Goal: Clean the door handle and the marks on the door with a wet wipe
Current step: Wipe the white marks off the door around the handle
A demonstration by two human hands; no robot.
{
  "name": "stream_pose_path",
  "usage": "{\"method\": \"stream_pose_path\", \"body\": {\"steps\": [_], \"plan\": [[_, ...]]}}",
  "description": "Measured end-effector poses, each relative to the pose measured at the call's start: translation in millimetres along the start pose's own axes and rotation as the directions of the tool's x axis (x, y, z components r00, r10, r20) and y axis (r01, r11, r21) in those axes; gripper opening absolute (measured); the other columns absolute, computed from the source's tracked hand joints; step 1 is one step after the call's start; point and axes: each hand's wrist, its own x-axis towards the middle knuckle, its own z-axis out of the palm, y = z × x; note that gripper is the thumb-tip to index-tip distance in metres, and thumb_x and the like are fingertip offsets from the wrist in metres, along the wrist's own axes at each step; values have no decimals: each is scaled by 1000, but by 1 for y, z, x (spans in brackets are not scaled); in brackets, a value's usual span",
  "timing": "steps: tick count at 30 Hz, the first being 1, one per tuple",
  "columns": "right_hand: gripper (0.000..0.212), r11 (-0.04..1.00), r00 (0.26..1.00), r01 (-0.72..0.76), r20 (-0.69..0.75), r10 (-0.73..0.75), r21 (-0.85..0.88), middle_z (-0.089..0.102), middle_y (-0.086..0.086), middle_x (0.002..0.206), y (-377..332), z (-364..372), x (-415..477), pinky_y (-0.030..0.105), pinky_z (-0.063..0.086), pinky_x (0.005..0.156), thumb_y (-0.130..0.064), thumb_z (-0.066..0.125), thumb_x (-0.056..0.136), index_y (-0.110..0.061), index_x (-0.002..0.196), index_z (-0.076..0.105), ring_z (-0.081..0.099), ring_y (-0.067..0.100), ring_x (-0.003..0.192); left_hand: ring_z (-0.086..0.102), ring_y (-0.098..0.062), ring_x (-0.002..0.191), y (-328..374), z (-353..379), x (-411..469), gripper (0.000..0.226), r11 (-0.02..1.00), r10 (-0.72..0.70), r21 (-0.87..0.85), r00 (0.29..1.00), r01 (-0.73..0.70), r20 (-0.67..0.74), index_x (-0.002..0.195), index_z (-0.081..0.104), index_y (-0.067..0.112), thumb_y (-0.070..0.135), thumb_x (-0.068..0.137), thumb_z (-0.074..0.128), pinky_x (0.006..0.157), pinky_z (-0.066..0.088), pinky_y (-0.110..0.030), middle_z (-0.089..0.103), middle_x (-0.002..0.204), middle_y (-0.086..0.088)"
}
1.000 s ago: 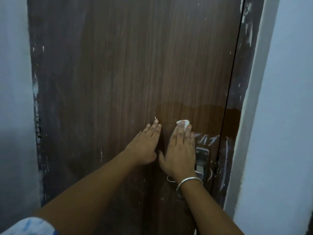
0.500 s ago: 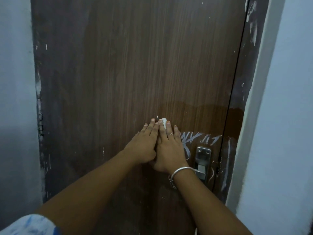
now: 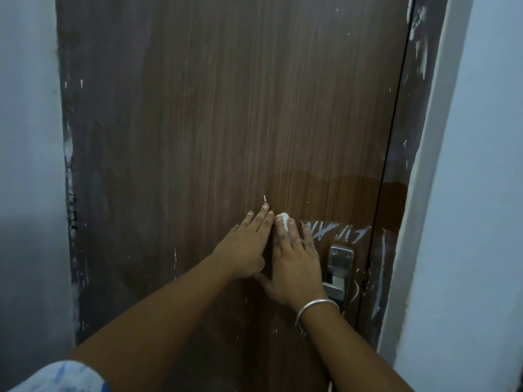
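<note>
Wet wipe (image 3: 283, 219) mostly under right hand (image 3: 294, 264)

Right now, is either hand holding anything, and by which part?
The right hand presses a wadded wet wipe under its fingers against the door; left hand holds nothing.

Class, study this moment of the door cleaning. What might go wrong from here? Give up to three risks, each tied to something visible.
1. The wet wipe is a small wad under the fingertips of the right hand; it may slip out or just smear the white scribbles beside it.
2. The metal bangle sits close to the handle plate and could scrape it or the door.
3. The left hand lies flat on the door and may leave fresh prints.
</note>
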Motion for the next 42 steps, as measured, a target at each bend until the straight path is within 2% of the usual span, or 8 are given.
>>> {"method": "stream_pose_path", "body": {"steps": [6,9,15,20,27,30,34,42], "plan": [[95,977,976,-208,-55,210,52,-9,15,155,2,-8,-11,46,-17,109,-63,40,82,-4,146,2,-14,33,141,-10,-23,143,3,7,-1,97,999,45,27,999,-45,14,147,-12,20,22,83,62,114,8,-44,-19,155,2],[99,981,983,-183,-19,184,60,-11,15,155,2,-7,-14,45,-18,109,-65,40,81,-3,146,-3,-16,33,141,-10,-23,143,7,7,-3,96,999,41,27,999,-42,30,147,-11,19,16,82,60,114,8,-44,-19,156,2],[90,948,945,-317,-77,317,3,-1,15,156,16,-13,-21,50,-16,108,-67,35,82,-5,144,16,-2,34,142,-11,-22,143,14,5,-6,87,995,90,42,996,-90,5,147,-12,20,14,86,52,115,6,-44,-20,155,2],[93,965,964,-263,-44,262,-21,-3,14,156,26,-12,-25,49,-16,109,-68,36,81,-7,146,10,-5,33,142,-12,-21,143,21,5,-1,93,994,94,45,995,-95,10,146,-13,20,24,86,58,114,5,-44,-21,155,2],[100,920,917,-391,-77,391,17,-8,19,154,37,-14,-32,48,-9,113,-72,30,81,-4,139,-14,-8,36,141,-12,-23,143,35,10,4,92,992,111,56,994,-112,15,146,-13,20,22,86,56,116,6,-45,-21,155,2],[99,939,937,-344,-71,343,-9,-3,16,155,46,-15,-36,47,-11,113,-73,31,81,-7,145,-6,-8,34,142,-12,-22,143,40,11,6,96,991,123,57,992,-124,22,146,-14,20,29,86,60,116,6,-46,-21,155,2],[99,880,873,-475,-133,470,-4,-2,18,155,60,-20,-42,48,-8,113,-73,29,80,-4,146,3,-3,37,142,-13,-22,143,44,11,5,100,988,133,75,991,-135,26,145,-15,19,19,83,63,115,5,-45,-23,154,1],[103,875,869,-484,-103,483,15,-13,17,154,72,-17,-52,43,-11,111,-73,32,80,-4,145,-9,-12,35,141,-12,-22,143,52,8,8,99,988,130,76,991,-132,29,146,-13,19,14,82,62,114,5,-44,-23,154,2]]}}
